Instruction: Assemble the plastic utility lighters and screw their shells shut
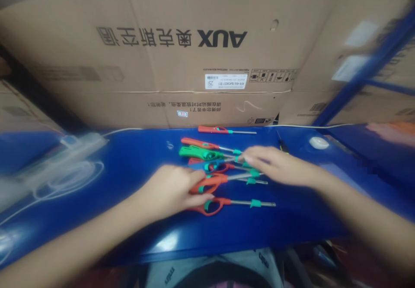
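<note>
Several long-necked gas lighters lie roughly side by side on a blue table, handles left and metal tubes right, with teal clips on most tubes. My left hand (171, 188) is closed around the handle of an orange lighter (217, 182); its thumb reaches over a red-orange lighter (223, 202) in front. My right hand (279, 162) has its fingers bent together at the tube ends, by the clip of the green lighter (197, 152); its fingertips are partly hidden. A blue lighter (202, 166) lies between the hands. Farther back lies another red lighter (210, 129).
A large cardboard box (155, 68) stands behind the blue table (253, 232). On the left are a white power strip (84, 145) and a coiled white cable (71, 175). A white oval object (318, 143) and a thin dark screwdriver-like tool (282, 145) lie right.
</note>
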Motion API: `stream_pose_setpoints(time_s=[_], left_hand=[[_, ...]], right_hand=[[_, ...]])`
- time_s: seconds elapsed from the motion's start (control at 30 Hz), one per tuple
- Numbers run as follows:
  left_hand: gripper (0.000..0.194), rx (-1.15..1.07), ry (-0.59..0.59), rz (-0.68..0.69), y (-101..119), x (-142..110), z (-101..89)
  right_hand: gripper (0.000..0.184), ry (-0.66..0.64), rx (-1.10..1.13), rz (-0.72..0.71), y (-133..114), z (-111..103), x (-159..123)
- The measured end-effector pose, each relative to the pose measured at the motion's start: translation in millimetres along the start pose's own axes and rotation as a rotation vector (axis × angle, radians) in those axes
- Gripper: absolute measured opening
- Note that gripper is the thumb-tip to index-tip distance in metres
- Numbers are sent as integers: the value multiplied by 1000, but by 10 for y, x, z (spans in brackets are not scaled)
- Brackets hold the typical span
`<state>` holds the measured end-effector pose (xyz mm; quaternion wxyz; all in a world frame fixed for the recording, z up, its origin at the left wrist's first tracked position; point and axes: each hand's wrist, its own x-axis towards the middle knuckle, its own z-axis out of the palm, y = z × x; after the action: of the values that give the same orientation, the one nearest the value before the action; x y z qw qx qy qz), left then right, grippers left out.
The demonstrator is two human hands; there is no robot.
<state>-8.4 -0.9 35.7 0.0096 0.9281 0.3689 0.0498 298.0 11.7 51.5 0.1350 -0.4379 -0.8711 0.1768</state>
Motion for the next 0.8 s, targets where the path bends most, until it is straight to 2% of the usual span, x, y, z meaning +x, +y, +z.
stream_pose_setpoints(time_s=[0.1, 0.23, 0.4, 0.57, 0.63, 0.73, 0.8], left_hand=[[32, -3, 32, -4, -124, 207, 95], [29, -48, 63, -91, -224, 353, 195], [34, -79, 154, -155, -214, 346, 278], [40, -66, 264, -116, -174, 292, 303], [48, -38, 354, -107, -154, 285, 264], [56, 122, 475, -65, -84, 268, 152], [48, 213, 435, -5, -3, 230, 61]], right_hand=[[33, 126, -193, 192, 393, 38, 463], [31, 147, -329, 268, 806, 187, 940], [36, 87, -402, 253, 917, 283, 1198], [32, 108, -352, 203, 684, 245, 1136], [27, 125, -320, 158, 477, 218, 997], [29, 107, -281, 48, 79, 178, 693], [26, 48, -274, -36, -180, 169, 462]])
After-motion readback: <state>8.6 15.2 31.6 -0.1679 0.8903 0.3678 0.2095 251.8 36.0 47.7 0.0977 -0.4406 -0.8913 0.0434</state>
